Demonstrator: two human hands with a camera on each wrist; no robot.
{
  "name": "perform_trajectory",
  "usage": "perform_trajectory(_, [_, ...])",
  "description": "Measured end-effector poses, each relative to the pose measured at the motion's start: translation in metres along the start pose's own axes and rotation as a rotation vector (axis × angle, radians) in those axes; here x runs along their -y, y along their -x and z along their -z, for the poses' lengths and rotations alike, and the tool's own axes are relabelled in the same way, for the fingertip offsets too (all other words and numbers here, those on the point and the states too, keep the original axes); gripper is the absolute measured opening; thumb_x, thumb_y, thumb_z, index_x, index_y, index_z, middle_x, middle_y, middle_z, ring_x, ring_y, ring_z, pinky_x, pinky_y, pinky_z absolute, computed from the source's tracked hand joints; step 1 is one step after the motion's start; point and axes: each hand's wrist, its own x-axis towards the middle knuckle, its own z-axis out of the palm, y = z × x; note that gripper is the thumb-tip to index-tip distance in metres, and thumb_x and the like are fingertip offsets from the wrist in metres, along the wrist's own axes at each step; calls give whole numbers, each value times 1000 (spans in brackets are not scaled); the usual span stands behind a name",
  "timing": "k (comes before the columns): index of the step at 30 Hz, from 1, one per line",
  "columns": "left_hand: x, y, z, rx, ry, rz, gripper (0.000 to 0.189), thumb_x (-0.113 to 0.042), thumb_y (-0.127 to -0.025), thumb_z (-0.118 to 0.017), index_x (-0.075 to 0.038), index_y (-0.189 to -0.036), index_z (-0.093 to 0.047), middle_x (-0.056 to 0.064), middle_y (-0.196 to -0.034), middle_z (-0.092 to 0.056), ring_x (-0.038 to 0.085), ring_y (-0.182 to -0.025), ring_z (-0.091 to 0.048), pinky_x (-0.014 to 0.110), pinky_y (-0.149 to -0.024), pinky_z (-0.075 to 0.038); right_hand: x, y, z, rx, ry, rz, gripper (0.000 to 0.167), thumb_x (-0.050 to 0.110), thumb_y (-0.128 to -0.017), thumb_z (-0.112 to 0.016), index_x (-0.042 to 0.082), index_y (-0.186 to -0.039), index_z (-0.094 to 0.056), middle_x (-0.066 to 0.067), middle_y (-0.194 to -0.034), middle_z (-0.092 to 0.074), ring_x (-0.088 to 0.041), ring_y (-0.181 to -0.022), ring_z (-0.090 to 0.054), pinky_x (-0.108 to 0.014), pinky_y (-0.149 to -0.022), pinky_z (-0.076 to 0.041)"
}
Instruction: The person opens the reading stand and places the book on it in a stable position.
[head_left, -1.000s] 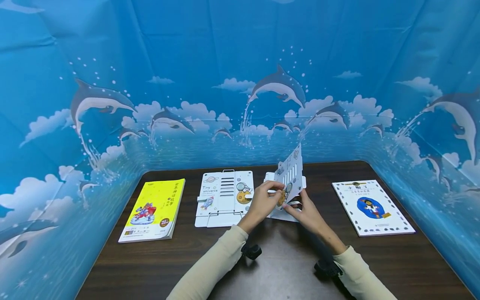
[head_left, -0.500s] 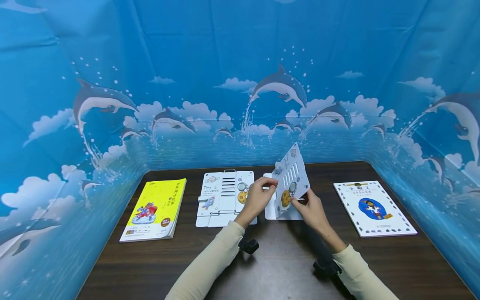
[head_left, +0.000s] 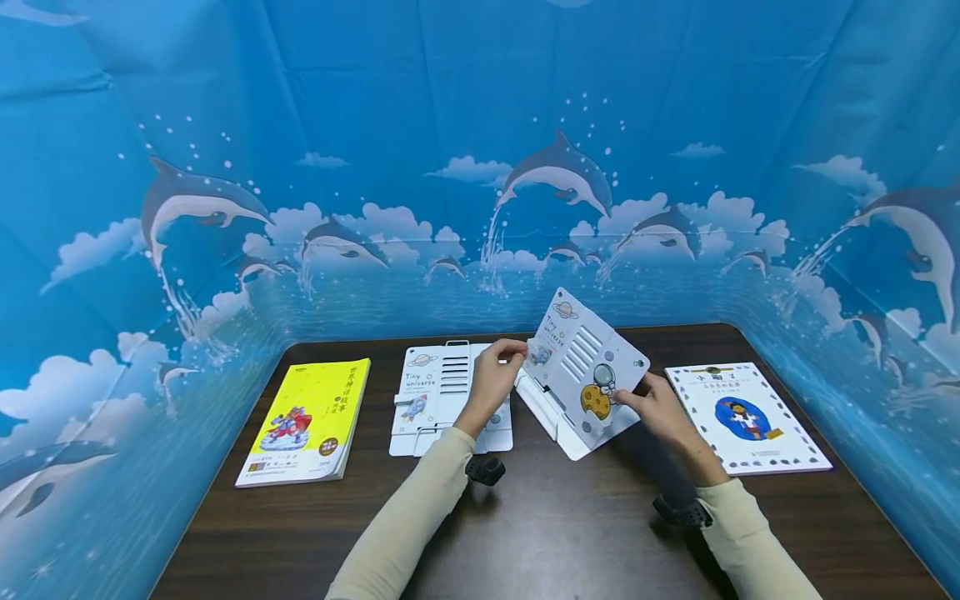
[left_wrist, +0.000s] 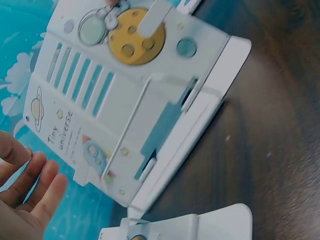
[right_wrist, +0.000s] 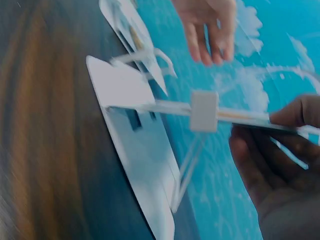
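Observation:
A white metal book stand (head_left: 577, 354) printed "Tiny universe" with an astronaut and a yellow moon is turned at an angle, its slotted panel raised from its base (head_left: 545, 408). My right hand (head_left: 663, 412) pinches the panel's right edge, thumb on the printed face and fingers behind, as the right wrist view also shows. Near the panel's left edge is my left hand (head_left: 491, 379), fingers loosely bent. In the left wrist view a gap shows between that hand (left_wrist: 35, 195) and the panel (left_wrist: 115, 90). A wire support (right_wrist: 187, 175) stands behind the panel in the right wrist view.
A second, matching book stand (head_left: 438, 421) lies folded flat just left, partly behind my left forearm. On the far left lies a yellow book (head_left: 311, 417); a white book (head_left: 750, 446) lies on the right. A dolphin-print curtain (head_left: 450, 125) surrounds the dark wooden table (head_left: 555, 533).
The raised stand has swung round so its printed face shows more fully, leaning to the right. My right hand has moved right with the edge, and my left hand has drawn away leftward.

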Motion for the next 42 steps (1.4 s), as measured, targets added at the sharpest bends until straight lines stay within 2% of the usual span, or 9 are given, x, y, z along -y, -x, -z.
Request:
perform_trajectory(5, [1, -9, 4, 10, -16, 43, 22, -11, -105, -62, -5, -122, -74, 10, -121, -77, 26, -116, -71, 41, -98, -61, -7, -8, 17, 85, -28, -24, 46, 12, -103, -65, -8, -143, -56, -28, -126, -69, -24, -105, -70, -46, -95, -56])
perform_trajectory(9, [1, -15, 3, 77, -51, 92, 30, -13, -106, -60, -5, -133, -69, 11, -131, -72, 27, -124, -67, 44, -105, -57, -10, -12, 27, 139, -56, -58, 49, 14, -103, -65, -6, -146, -54, -27, -130, -69, -27, -109, -72, -51, -101, -54])
perform_trajectory(15, [3, -22, -5, 185, -44, 108, 46, -13, -107, -57, -1, -152, -54, 16, -152, -59, 32, -143, -56, 43, -121, -47, -14, -13, 38, 179, -18, 21, 47, 9, -102, -63, -12, -144, -54, -31, -126, -70, -32, -106, -74, -56, -96, -58])
perform_trajectory(18, [1, -24, -8, 224, -26, 106, 51, -13, -109, -55, -2, -158, -46, 17, -158, -54, 32, -148, -52, 42, -124, -42, -15, -14, 41, 185, -3, 56, 45, 6, -101, -63, -13, -141, -56, -33, -123, -71, -31, -102, -75, -52, -93, -60])
perform_trajectory(23, [1, -24, -12, 260, -18, 124, 51, -17, -110, -55, -7, -160, -47, 14, -146, -64, 30, -136, -62, 44, -113, -53, -17, -13, 44, 187, 10, 61, 42, 6, -99, -64, -14, -137, -60, -31, -121, -73, -21, -98, -74, -33, -88, -58])
perform_trajectory(26, [3, -23, -14, 241, -31, 121, 46, -16, -110, -56, -8, -155, -53, 12, -135, -68, 27, -123, -66, 43, -103, -57, -17, -13, 44, 175, 19, 56, 42, 7, -99, -65, -14, -135, -62, -30, -120, -73, -22, -98, -73, -31, -89, -56])
perform_trajectory(31, [4, -21, -13, 184, -44, 103, 41, -12, -108, -59, -5, -148, -59, 13, -129, -69, 27, -118, -66, 42, -101, -57, -16, -14, 43, 132, 59, 37, 41, 10, -102, -64, -14, -136, -61, -29, -120, -74, -32, -103, -75, -43, -94, -56])
perform_trajectory(37, [8, -20, -11, 114, -39, 92, 32, -6, -104, -64, -2, -135, -67, 16, -119, -72, 28, -108, -69, 39, -92, -60, -20, -22, 40, 47, 112, 34, 45, 16, -108, -61, -9, -145, -56, -30, -130, -69, -38, -112, -71, -56, -100, -57])
perform_trajectory(42, [11, -22, -9, 58, -56, 95, 25, -7, -102, -68, -3, -127, -70, 14, -114, -74, 25, -102, -71, 35, -85, -61, -23, -38, 37, -64, 160, 7, 37, 20, -109, -62, -5, -136, -63, -27, -127, -69, -37, -110, -67, -45, -92, -57])
